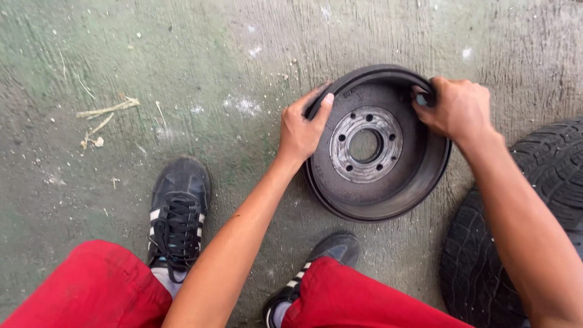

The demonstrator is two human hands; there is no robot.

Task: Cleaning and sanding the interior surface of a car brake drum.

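Both hands on brake drum (379,149), gripping rim.
Left hand (302,129) and right hand (454,109) clamped on opposite edges, steadying it on concrete floor (182,73); tyre (522,231) beside.

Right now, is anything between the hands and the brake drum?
Nothing visible. The left hand grips the brake drum at its left rim, and the right hand grips its upper right rim.

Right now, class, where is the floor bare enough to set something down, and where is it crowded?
Bare concrete floor lies beyond the left hand, between the dry twigs and brake drum. Crowded: right hand, tyre and shoes hem the drum.
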